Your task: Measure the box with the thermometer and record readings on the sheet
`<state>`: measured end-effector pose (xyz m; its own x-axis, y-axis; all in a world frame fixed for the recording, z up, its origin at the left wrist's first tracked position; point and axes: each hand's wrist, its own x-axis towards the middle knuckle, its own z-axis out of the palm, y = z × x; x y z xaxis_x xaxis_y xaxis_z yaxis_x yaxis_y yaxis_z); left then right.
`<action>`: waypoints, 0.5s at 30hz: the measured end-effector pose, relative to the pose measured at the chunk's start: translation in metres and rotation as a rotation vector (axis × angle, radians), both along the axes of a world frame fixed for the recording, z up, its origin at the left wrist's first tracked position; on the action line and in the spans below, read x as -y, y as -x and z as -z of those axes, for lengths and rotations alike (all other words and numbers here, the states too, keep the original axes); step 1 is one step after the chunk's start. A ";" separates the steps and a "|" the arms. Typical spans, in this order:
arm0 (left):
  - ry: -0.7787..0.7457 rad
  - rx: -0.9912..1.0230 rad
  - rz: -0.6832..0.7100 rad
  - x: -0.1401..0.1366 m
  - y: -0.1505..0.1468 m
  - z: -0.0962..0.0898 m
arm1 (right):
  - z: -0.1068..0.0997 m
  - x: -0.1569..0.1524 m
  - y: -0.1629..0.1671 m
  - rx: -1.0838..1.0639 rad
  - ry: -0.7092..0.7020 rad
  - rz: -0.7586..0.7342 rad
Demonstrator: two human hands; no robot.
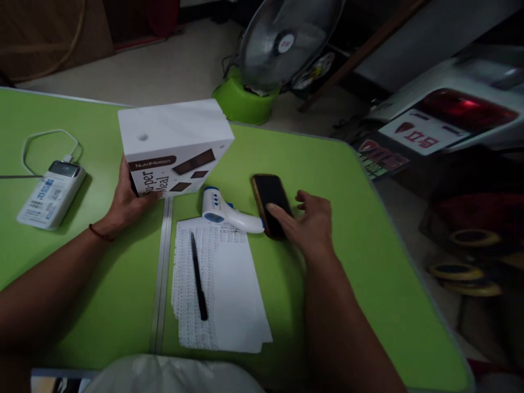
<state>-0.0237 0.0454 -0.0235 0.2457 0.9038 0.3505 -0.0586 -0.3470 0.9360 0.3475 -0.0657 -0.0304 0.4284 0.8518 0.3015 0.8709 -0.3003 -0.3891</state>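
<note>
1. Fingers of the left hand (130, 197) grip the white box (176, 131) at its lower left corner, the thumb crossing the bottom of the printed face; the hold appears firm but one-sided
2. Fingers of the right hand (311, 226) are parted and loosely curled beside the phone (268, 194), not closed on it; only the thumb lies over the dark screen
3. Location: the box is tilted above the green table (335, 180), near the far edge; whether its base touches the surface cannot be told. The phone is on the near side, to the right of the box
4. The thermometer (233, 215) lies between box and phone, its handle end against or just beside the phone's left edge; care is advised that neither hand drags it
5. The box seems bulky for a single corner grip; a palm spread along its side would, in my judgement, limit twisting
6. For the phone, sound practice is thumb on one long edge and fingers on the other, off the glass
7. The pen (198, 278) rests loose on the written paper (237, 300) below the thermometer; forearms are best held clear, since a sleeve or wrist could roll it
</note>
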 end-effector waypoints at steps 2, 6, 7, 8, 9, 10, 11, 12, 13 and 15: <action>-0.022 -0.006 -0.006 0.000 0.000 0.001 | -0.006 0.006 0.012 0.076 -0.106 -0.096; -0.026 0.012 -0.010 0.001 -0.001 0.002 | -0.015 0.018 0.046 0.142 -0.010 -0.459; -0.024 0.018 -0.010 0.001 -0.001 0.003 | -0.015 0.019 0.054 0.158 0.026 -0.514; -0.024 0.022 -0.011 0.001 -0.001 0.003 | -0.015 0.020 0.060 0.172 0.055 -0.548; -0.028 0.024 -0.015 0.001 -0.001 0.004 | -0.015 0.020 0.065 0.186 0.080 -0.572; -0.033 0.023 -0.022 0.001 -0.001 0.004 | -0.014 0.020 0.069 0.198 0.103 -0.586; -0.037 0.017 -0.033 0.001 -0.001 0.005 | -0.013 0.019 0.072 0.207 0.121 -0.594; -0.039 0.008 -0.048 0.001 0.000 0.005 | -0.012 0.018 0.074 0.212 0.136 -0.601; -0.035 -0.004 -0.066 0.002 0.000 0.004 | -0.011 0.017 0.076 0.212 0.146 -0.606; -0.013 -0.023 -0.100 0.004 0.000 0.002 | -0.008 0.016 0.078 0.199 0.152 -0.615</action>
